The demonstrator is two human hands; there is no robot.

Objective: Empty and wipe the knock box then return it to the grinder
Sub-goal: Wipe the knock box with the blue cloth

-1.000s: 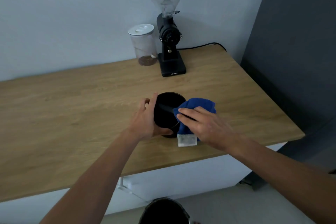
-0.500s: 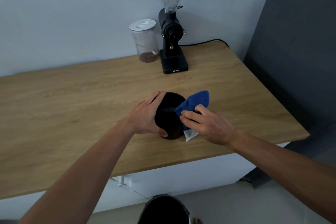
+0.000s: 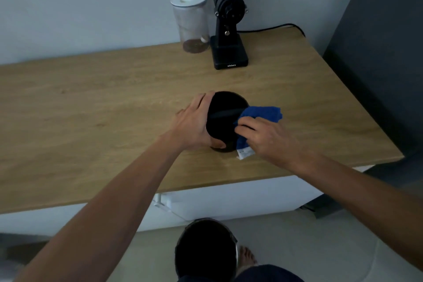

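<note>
Dim, even, bluish illumination — no glare, only soft shadows. Wide-angle distortion bows the wooden counter (image 3: 91, 103) edge toward the right of frame. Slight softness throughout — lower left blurred.

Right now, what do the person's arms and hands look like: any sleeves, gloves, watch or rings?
Both forearms are bare up to the frame edge, with no sleeves in view. The left hand and right hand are ungloved. No watch, bracelet or ring shows on either.
</note>
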